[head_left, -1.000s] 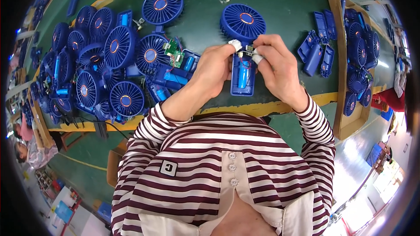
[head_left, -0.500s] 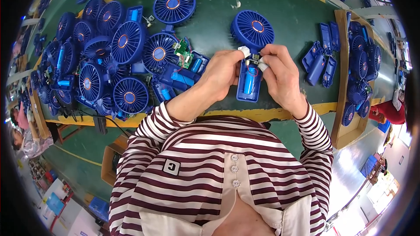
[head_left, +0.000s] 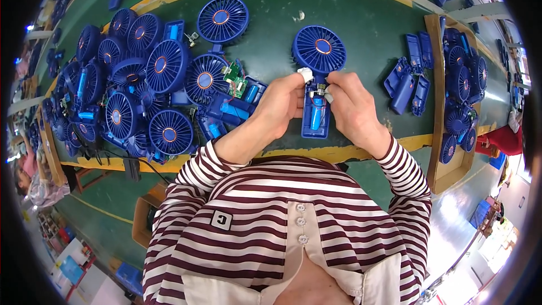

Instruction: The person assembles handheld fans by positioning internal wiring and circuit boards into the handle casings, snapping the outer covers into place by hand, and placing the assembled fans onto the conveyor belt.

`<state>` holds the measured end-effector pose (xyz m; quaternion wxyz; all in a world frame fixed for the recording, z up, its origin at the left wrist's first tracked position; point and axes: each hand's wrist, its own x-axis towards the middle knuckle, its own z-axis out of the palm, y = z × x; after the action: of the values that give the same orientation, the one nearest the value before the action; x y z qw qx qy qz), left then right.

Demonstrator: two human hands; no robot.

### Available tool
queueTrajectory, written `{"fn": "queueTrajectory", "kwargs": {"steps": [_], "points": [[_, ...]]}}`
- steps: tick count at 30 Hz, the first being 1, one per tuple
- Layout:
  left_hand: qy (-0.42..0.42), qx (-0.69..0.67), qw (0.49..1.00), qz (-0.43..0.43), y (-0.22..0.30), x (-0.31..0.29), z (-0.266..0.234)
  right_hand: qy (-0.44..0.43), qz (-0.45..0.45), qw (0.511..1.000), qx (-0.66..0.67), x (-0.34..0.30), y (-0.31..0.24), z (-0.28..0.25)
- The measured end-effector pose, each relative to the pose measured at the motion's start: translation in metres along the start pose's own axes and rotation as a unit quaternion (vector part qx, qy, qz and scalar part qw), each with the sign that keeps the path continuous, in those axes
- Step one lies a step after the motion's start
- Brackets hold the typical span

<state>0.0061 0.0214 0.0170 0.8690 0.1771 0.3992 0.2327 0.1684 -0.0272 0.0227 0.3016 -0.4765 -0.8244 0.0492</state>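
Green tabletop (head_left: 268, 34), open-handled blue fan (head_left: 320, 48) — left hand (head_left: 281, 101), right hand (head_left: 355, 106) touching

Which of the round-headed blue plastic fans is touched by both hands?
The central round-headed blue plastic fan: the left hand and right hand are both on its open handle. Other fans lie to either side, with no hand on them.

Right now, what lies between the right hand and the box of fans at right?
The head view shows blue casings on the table between the right hand and the box.
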Motion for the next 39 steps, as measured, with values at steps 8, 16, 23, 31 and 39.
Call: {"fn": "queueTrajectory", "kwargs": {"steps": [8,16,23,31,39], "points": [[-0.008,0.141,0.989,0.030,-0.008,0.005,-0.005,-0.049,-0.010,0.999,-0.018,0.000,0.000,-0.001],[-0.001,0.137,0.990,0.029,-0.010,0.004,-0.003,-0.060,-0.023,0.997,-0.032,0.001,-0.001,-0.001],[0.006,0.136,0.991,0.020,-0.017,0.011,-0.008,-0.065,-0.017,0.996,-0.059,0.000,0.000,0.004],[0.019,0.116,0.993,0.005,-0.019,0.014,-0.008,-0.063,0.040,0.994,-0.076,-0.002,0.000,0.007],[-0.020,0.102,0.995,0.009,-0.013,0.017,-0.011,-0.036,0.037,0.996,-0.069,-0.003,0.001,0.005]]}}
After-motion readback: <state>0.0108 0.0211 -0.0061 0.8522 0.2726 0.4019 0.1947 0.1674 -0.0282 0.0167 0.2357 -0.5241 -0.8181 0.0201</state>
